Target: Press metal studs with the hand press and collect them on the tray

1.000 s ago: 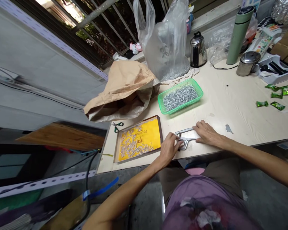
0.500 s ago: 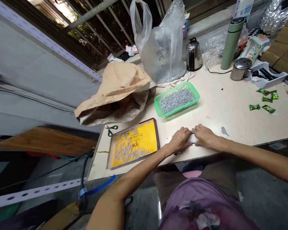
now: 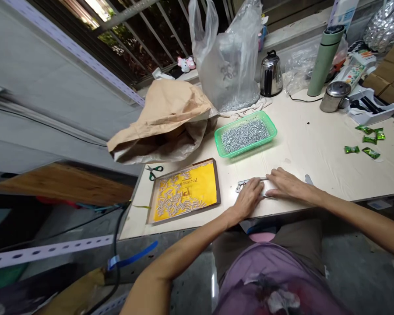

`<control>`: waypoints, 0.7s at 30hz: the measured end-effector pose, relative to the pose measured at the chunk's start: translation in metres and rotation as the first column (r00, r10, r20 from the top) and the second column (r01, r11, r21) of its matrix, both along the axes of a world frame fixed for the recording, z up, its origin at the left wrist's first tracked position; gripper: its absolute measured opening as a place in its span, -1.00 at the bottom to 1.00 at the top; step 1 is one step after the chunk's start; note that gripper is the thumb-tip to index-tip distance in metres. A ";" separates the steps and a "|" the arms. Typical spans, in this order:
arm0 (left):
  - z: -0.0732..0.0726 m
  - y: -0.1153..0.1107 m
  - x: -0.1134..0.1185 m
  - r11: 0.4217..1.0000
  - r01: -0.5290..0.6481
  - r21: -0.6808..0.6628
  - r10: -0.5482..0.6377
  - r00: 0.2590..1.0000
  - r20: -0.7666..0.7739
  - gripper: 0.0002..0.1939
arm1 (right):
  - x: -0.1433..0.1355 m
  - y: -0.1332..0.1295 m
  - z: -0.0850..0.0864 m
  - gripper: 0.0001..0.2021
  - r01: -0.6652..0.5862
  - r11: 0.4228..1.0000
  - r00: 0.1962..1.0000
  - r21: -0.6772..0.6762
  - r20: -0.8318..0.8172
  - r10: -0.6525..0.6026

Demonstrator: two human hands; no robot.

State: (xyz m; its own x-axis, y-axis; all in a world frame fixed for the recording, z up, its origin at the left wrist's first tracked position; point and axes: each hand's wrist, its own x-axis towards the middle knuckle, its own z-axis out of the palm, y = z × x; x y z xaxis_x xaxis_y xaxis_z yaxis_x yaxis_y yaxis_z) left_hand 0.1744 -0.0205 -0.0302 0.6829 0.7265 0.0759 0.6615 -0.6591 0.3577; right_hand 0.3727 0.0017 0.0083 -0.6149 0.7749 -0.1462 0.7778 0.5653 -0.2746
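A small silvery metal piece (image 3: 241, 185) lies on the table near its front edge, partly covered by my left hand (image 3: 249, 197), whose fingers are closed over it. My right hand (image 3: 284, 186) is just to the right, thumb and fingers closed on the right end of the metal piece, where two thin bars show between the hands. Left of my hands is a shallow tray (image 3: 218, 183) with a yellow bottom and many small metal pins. Beyond my hands stands a green basket (image 3: 272, 135) full of similar small metal parts.
Green-handled scissors (image 3: 156, 169) and a brown paper bag (image 3: 174, 105) are at the left. A plastic bag (image 3: 230, 65), a steel kettle (image 3: 271, 74), a green flask (image 3: 325, 61) and a metal cup (image 3: 335, 96) stand at the back. Green-wrapped sweets (image 3: 371, 152) lie at the right.
My left hand has shifted so that the left end of the metal piece now shows. A wider gap with thin bars is visible between my hands. The view has shifted slightly.
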 end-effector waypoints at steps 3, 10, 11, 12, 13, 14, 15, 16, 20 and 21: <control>-0.016 -0.025 0.001 0.997 0.029 0.068 -0.036 0.994 0.107 -0.61 | 0.002 0.013 -0.004 -0.81 0.045 0.999 0.998 0.016 0.046 -0.046; -0.019 -0.048 0.012 0.999 0.039 -0.026 -0.034 0.987 0.160 -0.59 | -0.011 0.041 -0.008 -0.86 0.134 0.983 0.986 0.125 0.084 -0.145; -0.017 -0.048 0.013 0.999 0.034 -0.036 -0.027 0.986 0.166 -0.58 | -0.018 0.040 -0.007 -0.86 0.123 0.981 0.986 0.151 0.090 -0.137; -0.016 -0.047 0.013 0.999 0.033 -0.044 -0.025 0.984 0.174 -0.57 | -0.027 0.037 -0.005 -0.85 0.084 0.982 0.991 0.167 0.090 -0.100; -0.015 -0.047 0.014 0.998 0.035 -0.052 -0.025 0.983 0.183 -0.57 | -0.037 0.032 -0.003 -0.85 0.019 0.985 0.996 0.171 0.078 -0.032; -0.016 -0.047 0.014 0.997 0.036 -0.063 -0.024 0.982 0.190 -0.57 | -0.049 0.027 -0.002 -0.85 -0.071 0.984 0.997 0.162 0.054 0.063; -0.017 -0.046 0.014 0.997 0.035 -0.074 -0.020 0.981 0.191 -0.57 | -0.061 0.021 -0.002 -0.85 -0.171 0.974 0.985 0.148 0.026 0.169; -0.019 -0.046 0.014 0.996 0.034 -0.088 -0.017 0.982 0.186 -0.57 | -0.073 0.016 -0.002 -0.85 -0.262 0.956 0.965 0.136 0.007 0.263; -0.025 -0.047 0.016 0.992 0.049 -0.120 -0.034 0.991 0.128 -0.57 | -0.111 0.011 -0.008 -0.81 -0.426 0.895 0.904 0.129 0.018 0.428; -0.025 -0.047 0.016 0.991 0.061 -0.118 -0.048 0.992 0.113 -0.58 | -0.117 0.013 -0.009 -0.81 -0.441 0.888 0.896 0.131 0.017 0.443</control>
